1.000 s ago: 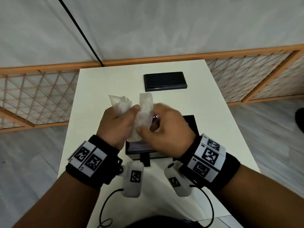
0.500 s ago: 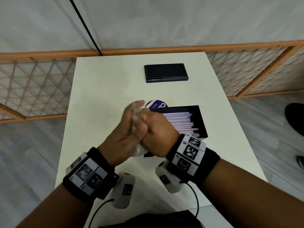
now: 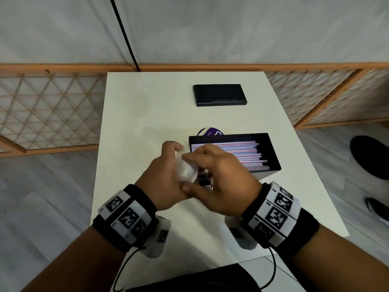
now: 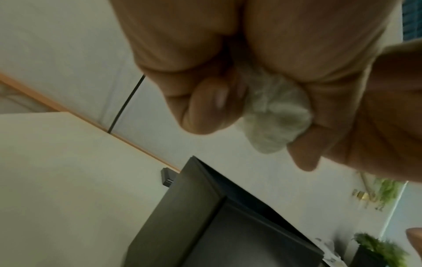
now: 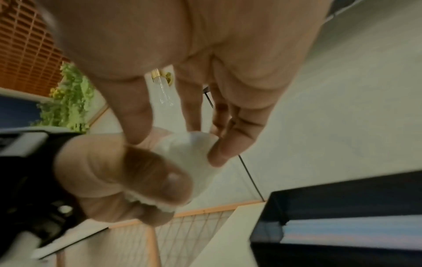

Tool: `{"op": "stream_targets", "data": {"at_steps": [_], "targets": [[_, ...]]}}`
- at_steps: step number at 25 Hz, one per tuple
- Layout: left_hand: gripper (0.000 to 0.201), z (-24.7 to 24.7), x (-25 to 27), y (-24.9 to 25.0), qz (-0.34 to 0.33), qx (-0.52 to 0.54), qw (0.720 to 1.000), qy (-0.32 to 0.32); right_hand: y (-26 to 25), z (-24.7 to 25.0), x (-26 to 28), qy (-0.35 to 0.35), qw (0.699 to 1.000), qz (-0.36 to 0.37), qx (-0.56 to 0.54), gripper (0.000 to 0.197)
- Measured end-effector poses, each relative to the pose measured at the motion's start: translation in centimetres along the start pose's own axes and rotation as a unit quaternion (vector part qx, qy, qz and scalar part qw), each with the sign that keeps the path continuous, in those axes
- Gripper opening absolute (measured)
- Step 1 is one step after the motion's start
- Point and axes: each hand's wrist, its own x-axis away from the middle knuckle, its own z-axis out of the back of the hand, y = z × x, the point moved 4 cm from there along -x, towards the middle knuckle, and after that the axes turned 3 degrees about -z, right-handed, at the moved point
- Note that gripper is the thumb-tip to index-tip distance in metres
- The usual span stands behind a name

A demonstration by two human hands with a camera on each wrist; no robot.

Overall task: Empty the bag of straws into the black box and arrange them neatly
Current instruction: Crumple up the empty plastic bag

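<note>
The empty clear plastic bag (image 3: pixel 186 170) is crumpled into a small wad between my two hands, just left of the black box (image 3: pixel 271 148). My left hand (image 3: pixel 168 165) curls its fingers and thumb round the wad (image 4: pixel 274 115). My right hand (image 3: pixel 210 165) reaches over from the right and pinches the wad (image 5: pixel 194 150) between thumb and fingertips. Several pink, blue and white straws (image 3: pixel 242 153) lie lengthwise in the box, their right ends uneven. My right hand covers the box's near left corner.
The black box lid (image 3: pixel 220 94) lies flat at the far middle of the white table (image 3: pixel 136 123). A round purple label (image 3: pixel 211 131) peeks out behind the box. Wooden lattice fencing (image 3: pixel 48 110) stands on both sides of the table. Shoes (image 3: pixel 370 154) are on the floor at right.
Both hands came down from above the box to its left side. The bag went from loosely spread to a tight wad. The straws in the box are now uncovered.
</note>
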Motion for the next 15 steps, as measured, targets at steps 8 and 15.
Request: {"op": "stream_targets", "data": {"at_steps": [8, 15], "targets": [[0.067, -3.8, 3.1, 4.5, -0.032, -0.025, 0.999, 0.032, 2.2, -0.1, 3.6, -0.215, 0.95, -0.11, -0.199, 0.026], [0.038, -9.1, 4.7, 7.6, -0.068, -0.115, 0.991, 0.027, 6.8, -3.3, 7.7, -0.214, 0.795, -0.317, -0.471, 0.022]]}}
